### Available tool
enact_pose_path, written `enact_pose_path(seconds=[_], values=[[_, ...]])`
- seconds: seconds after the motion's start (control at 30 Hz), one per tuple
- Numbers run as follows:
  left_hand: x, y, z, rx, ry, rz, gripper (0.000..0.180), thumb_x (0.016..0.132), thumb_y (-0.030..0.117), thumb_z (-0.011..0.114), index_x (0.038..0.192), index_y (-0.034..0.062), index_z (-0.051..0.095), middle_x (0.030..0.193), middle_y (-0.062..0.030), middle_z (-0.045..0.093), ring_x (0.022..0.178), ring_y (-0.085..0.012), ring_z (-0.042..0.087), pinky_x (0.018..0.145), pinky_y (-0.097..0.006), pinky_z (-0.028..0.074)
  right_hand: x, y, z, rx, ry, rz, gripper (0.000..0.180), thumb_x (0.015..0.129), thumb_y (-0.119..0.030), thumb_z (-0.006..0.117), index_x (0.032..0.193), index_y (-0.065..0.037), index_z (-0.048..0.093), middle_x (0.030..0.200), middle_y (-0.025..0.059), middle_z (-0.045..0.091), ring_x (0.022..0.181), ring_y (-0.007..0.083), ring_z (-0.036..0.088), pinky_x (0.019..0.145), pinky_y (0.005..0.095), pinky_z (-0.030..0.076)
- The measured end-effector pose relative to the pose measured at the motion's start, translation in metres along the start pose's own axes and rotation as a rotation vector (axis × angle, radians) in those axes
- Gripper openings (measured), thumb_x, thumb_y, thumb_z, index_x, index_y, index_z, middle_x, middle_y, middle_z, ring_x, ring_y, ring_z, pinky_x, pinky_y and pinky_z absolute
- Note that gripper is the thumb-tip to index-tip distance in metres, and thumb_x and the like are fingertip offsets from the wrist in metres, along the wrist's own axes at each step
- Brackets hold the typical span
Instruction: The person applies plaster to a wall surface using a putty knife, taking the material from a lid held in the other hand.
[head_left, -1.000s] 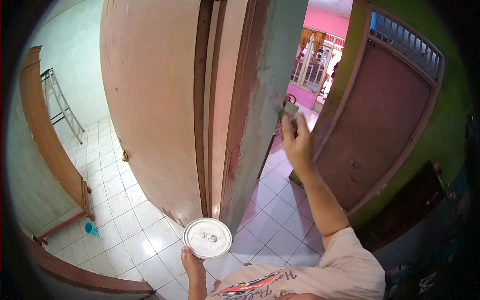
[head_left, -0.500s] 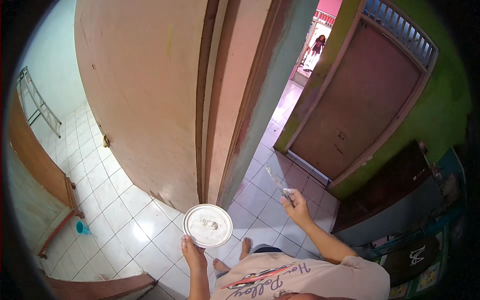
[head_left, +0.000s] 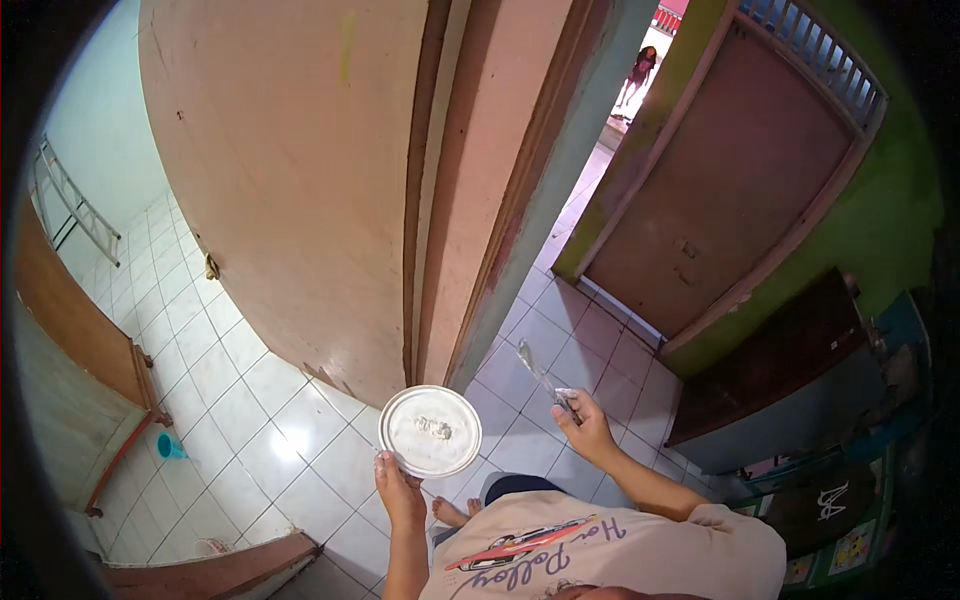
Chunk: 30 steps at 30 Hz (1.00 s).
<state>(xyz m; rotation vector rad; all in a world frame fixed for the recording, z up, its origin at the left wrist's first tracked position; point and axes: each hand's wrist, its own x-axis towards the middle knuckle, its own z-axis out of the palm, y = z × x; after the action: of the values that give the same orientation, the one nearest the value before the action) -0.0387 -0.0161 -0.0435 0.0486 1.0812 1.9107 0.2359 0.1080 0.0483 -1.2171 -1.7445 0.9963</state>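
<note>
My left hand (head_left: pixel 398 484) grips the near left rim of a round white lid (head_left: pixel 410 410). The lid lies face up and nearly level, with a small heap of off-white paste (head_left: pixel 435 429) at its middle. Off to the right, my right hand (head_left: pixel 586 424) is closed round the handle of a narrow spatula (head_left: pixel 537 370). Its pale, smeared blade points up and to the left, apart from the lid. Whitish smudges show on the fingers of my right hand.
A large brown door (head_left: pixel 290 190) and its frame (head_left: pixel 480 190) rise just beyond the lid. Another door (head_left: pixel 730 180) stands at the right, with a dark cabinet (head_left: pixel 770 380) nearby. A teal cup (head_left: pixel 171 446) sits on the tiled floor; a metal ladder (head_left: pixel 75 205) leans far left.
The lid and my left hand have shifted slightly right and away from me. My right hand has come a little lower and to the left with the spatula. The view has turned slightly.
</note>
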Motion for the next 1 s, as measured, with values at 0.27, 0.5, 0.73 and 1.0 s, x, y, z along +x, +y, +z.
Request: enact_pose_path(seconds=[0.27, 0.5, 0.73, 1.0], values=[[-0.004, 0.012, 0.010, 0.056, 0.044, 0.044, 0.018, 0.103, 0.028, 0.049, 0.102, 0.0108, 0.049, 0.084, 0.0010, 0.058, 0.065, -0.0061, 0.057, 0.050, -0.022, 0.044, 0.003, -0.013, 0.003, 0.017, -0.105, -0.063, 0.026, 0.097, -0.022, 0.062, 0.111, -0.001, 0.056, 0.071, -0.0029, 0.054, 0.061, 0.0038, 0.044, 0.054, 0.0229, 0.037], [-0.011, 0.013, 0.023, 0.049, 0.024, 0.036, 0.016, 0.103, 0.027, 0.049, 0.104, 0.0104, 0.050, 0.089, -0.0008, 0.060, 0.071, -0.0082, 0.062, 0.055, -0.023, 0.050, 0.001, -0.003, 0.008, 0.145, -0.102, -0.031, 0.024, 0.098, -0.020, 0.059, 0.113, -0.001, 0.056, 0.072, -0.0032, 0.054, 0.060, 0.0035, 0.043, 0.054, 0.0228, 0.037], [-0.027, 0.022, 0.030, 0.071, 0.014, -0.001, 0.021, 0.103, 0.026, 0.050, 0.109, 0.0068, 0.050, 0.094, -0.0029, 0.062, 0.078, -0.0099, 0.065, 0.064, -0.026, 0.055, -0.002, -0.004, 0.018, 0.342, -0.170, 0.040, 0.018, 0.101, -0.017, 0.052, 0.111, -0.002, 0.050, 0.073, -0.0014, 0.049, 0.056, 0.0044, 0.041, 0.046, 0.0203, 0.034], [0.016, 0.024, 0.003, 0.088, -0.162, -0.092, 0.021, 0.102, 0.022, 0.050, 0.113, 0.0044, 0.050, 0.104, -0.0070, 0.062, 0.094, -0.0179, 0.066, 0.079, -0.033, 0.058, -0.026, -0.014, 0.035, 0.271, -0.046, 0.094, 0.020, 0.098, -0.019, 0.058, 0.108, -0.001, 0.056, 0.075, -0.0039, 0.055, 0.063, 0.0030, 0.044, 0.056, 0.0216, 0.037]])
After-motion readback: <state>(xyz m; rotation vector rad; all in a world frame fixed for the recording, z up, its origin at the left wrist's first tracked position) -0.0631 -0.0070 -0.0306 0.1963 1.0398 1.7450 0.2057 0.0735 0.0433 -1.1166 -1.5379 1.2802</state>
